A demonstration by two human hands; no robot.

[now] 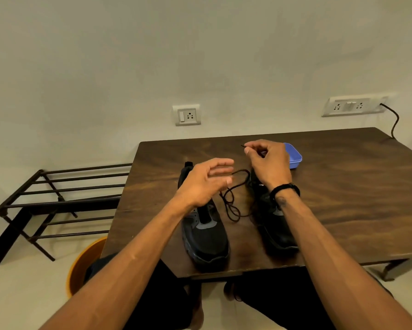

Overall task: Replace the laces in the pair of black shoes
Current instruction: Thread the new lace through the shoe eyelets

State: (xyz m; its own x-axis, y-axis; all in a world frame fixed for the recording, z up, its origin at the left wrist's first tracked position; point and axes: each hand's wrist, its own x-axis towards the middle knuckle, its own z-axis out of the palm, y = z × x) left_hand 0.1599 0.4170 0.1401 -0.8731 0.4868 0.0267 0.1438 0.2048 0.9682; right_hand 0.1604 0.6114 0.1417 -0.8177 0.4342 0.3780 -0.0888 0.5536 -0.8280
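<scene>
Two black shoes stand on the brown wooden table [343, 186], toes toward me. The left shoe [206, 236] has no lace in its eyelets that I can see. The right shoe [275, 225] is partly hidden by my right forearm. A black lace [232, 206] lies in loose loops between the shoes and rises toward both hands. My right hand [269, 163] is raised above the right shoe's heel and pinches the lace's tip. My left hand [205, 184] hovers over the left shoe's heel with fingers spread, and the lace passes by its fingertips.
A blue plastic box [294, 156] sits behind my right hand. A dark metal shoe rack [57, 201] stands on the floor to the left. An orange tub [85, 263] sits under the table's left corner. Wall sockets [188, 114] and a cable [394, 122] are behind.
</scene>
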